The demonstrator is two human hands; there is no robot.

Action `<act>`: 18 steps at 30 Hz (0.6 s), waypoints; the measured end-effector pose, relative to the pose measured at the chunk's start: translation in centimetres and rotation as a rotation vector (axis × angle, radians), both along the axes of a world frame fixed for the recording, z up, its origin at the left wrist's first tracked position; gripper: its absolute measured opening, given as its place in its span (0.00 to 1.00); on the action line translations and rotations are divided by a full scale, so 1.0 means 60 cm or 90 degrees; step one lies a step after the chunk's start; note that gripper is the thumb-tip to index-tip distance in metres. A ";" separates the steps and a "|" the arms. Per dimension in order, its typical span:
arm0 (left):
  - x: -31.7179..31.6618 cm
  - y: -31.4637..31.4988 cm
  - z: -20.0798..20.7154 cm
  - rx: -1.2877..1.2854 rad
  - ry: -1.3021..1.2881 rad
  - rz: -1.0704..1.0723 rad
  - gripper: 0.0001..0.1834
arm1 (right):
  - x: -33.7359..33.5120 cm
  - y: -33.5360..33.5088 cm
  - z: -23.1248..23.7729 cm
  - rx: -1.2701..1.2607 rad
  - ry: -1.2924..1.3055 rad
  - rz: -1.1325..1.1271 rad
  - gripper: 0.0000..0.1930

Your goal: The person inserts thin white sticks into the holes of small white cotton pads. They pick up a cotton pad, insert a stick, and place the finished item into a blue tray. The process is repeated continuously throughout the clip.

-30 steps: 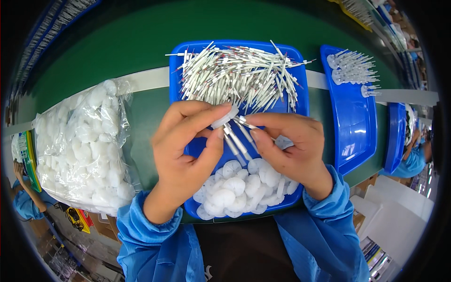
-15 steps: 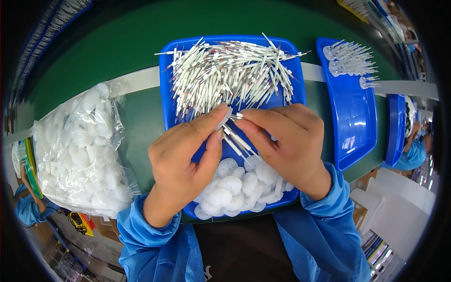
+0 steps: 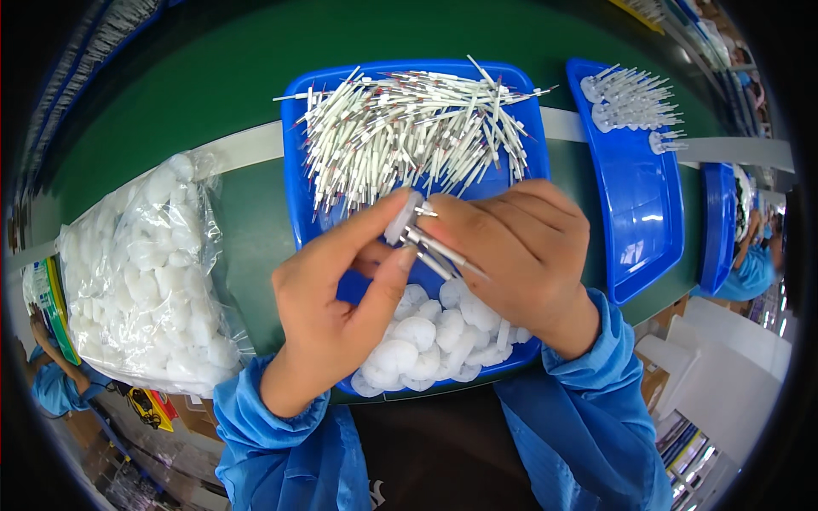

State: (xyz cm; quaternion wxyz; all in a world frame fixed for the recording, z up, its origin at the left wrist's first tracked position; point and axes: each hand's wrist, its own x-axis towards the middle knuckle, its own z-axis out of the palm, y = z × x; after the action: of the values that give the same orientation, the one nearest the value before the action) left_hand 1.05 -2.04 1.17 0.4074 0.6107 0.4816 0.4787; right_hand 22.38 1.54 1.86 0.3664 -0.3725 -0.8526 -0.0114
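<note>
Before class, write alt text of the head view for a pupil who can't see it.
The left hand holds a whitish disc bearing thin rods, the right hand at the rods, over a blue tray of loose rods and discs; a clear bag of white pieces lies left.

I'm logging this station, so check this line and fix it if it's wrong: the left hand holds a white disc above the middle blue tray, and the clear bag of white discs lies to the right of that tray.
The bag's side is wrong: the head view shows the left hand holding a white disc above the middle blue tray, and the clear bag of white discs lying to the left of that tray.
</note>
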 end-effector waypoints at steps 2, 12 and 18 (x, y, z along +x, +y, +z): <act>0.003 0.006 0.002 -0.050 -0.130 0.001 0.26 | 0.003 -0.001 0.003 -0.023 0.007 -0.010 0.14; -0.022 0.024 0.013 0.189 0.172 -0.009 0.28 | 0.025 0.019 0.008 -0.526 0.383 0.142 0.19; -0.014 0.018 0.009 0.246 0.195 -0.006 0.30 | 0.002 0.005 0.008 -0.617 0.442 0.147 0.17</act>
State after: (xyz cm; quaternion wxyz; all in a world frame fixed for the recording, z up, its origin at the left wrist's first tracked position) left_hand 0.21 -0.98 1.69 0.2080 0.7449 0.4341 0.4619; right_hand 22.47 1.82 2.35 0.4110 -0.3839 -0.6261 0.5401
